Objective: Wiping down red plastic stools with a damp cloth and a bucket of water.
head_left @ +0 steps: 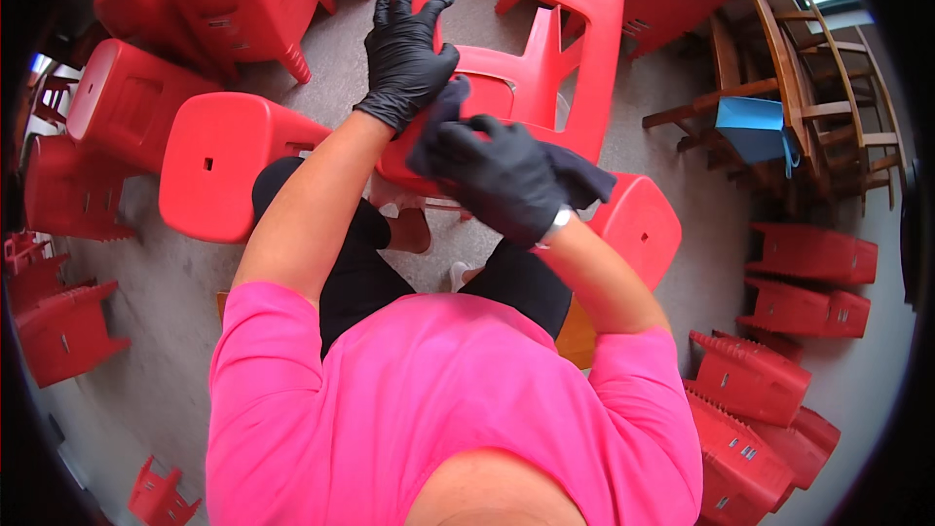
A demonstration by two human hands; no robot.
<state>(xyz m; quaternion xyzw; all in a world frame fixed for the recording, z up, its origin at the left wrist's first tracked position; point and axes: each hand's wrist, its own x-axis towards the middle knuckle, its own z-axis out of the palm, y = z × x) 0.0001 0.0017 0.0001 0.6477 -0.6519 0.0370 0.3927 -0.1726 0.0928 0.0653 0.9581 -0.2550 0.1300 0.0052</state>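
Both my hands wear black gloves. My left hand [407, 54] lies against the left upright of a red plastic chair [596, 78] in front of me, its fingers stretched out and spread. Closed around a dark cloth [575, 173], my right hand [497, 175] presses near the chair's left side, just below the left hand. Part of the cloth hangs out to the right, past the wrist. The chair's seat is partly covered by my hands and the cloth.
One red stool [219, 168] stands at my left knee, another [638, 229] at my right. Stacked red stools [243, 0] fill the far left, with more stacks [750, 380] at the lower right. Wooden chairs [779, 68] and a blue box-like object [750, 127] are at the far right.
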